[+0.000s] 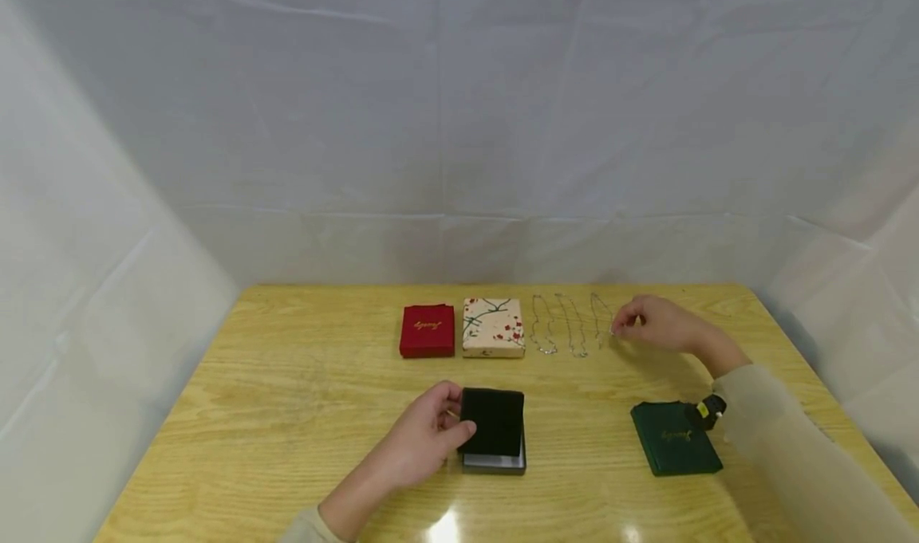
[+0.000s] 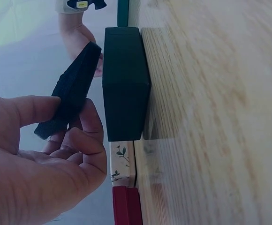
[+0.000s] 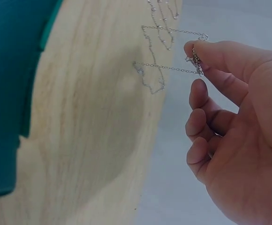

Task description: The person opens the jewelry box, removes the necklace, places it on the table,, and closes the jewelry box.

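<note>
Pinched between the thumb and fingers of my left hand (image 1: 429, 438) is a thin, square black pad (image 1: 492, 420), raised and tilted above an open dark box (image 1: 495, 469). In the left wrist view, the box (image 2: 123, 89) has dark green sides and stands just beyond the pad. At the back right, my right hand (image 1: 662, 323) pinches a fine silver chain necklace (image 3: 173, 69) between thumb and index finger. Its two strands stretch down from the fingertips to the table, where the rest of the chain lies. More silver necklaces (image 1: 570, 324) lie lengthwise to the left of it.
A red pouch (image 1: 427, 332) and a floral-patterned box (image 1: 493, 329) sit side by side behind the dark box. On the right, a green pouch (image 1: 676, 441) lies beneath the right wrist. White sheeting (image 1: 431, 128) surrounds the wooden table (image 1: 287, 391).
</note>
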Tool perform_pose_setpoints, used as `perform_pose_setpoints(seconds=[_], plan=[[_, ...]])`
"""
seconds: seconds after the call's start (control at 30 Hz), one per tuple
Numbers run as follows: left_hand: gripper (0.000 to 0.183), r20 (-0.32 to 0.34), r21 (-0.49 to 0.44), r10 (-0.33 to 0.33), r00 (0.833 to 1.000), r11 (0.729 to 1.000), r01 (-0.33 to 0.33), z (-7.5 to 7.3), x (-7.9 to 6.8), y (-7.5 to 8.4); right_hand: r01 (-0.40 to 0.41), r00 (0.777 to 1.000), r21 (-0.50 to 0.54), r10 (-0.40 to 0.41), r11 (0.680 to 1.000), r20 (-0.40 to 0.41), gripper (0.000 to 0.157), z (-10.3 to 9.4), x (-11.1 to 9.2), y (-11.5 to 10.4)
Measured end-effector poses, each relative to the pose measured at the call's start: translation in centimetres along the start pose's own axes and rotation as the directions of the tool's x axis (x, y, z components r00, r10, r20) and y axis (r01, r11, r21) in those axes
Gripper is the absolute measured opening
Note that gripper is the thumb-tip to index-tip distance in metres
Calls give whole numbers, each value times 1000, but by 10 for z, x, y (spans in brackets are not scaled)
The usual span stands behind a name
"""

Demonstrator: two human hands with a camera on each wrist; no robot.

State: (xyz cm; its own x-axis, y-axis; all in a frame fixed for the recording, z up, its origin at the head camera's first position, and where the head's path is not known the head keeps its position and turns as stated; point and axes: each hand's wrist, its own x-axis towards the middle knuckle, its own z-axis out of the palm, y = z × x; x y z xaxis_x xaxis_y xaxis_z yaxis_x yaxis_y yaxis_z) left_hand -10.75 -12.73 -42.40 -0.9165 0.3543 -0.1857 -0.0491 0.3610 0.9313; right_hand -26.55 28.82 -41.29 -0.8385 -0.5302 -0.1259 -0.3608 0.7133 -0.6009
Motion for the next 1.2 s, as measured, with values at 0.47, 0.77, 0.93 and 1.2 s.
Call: perform_pose_setpoints(seconds=[0.47,0.77,0.93,1.2], plan=[[43,-3,-18,6,1000,1000,-6,0,0,-1,63,998,-34,-62,997,29,11,13,1,5],[43,-8,-22,5,1000,1000,-5,0,0,0,4,997,-26,-2,1000,73,8,20,6,4],[43,-10,-19,5,1000,1000,-5,0,0,0,-8,996,-13,10,1000,85,7,20,8,6],[43,-13,-11,7,1000,1000,-7,0,0,0,2,997,-2,-2,1000,82,5,20,8,6]])
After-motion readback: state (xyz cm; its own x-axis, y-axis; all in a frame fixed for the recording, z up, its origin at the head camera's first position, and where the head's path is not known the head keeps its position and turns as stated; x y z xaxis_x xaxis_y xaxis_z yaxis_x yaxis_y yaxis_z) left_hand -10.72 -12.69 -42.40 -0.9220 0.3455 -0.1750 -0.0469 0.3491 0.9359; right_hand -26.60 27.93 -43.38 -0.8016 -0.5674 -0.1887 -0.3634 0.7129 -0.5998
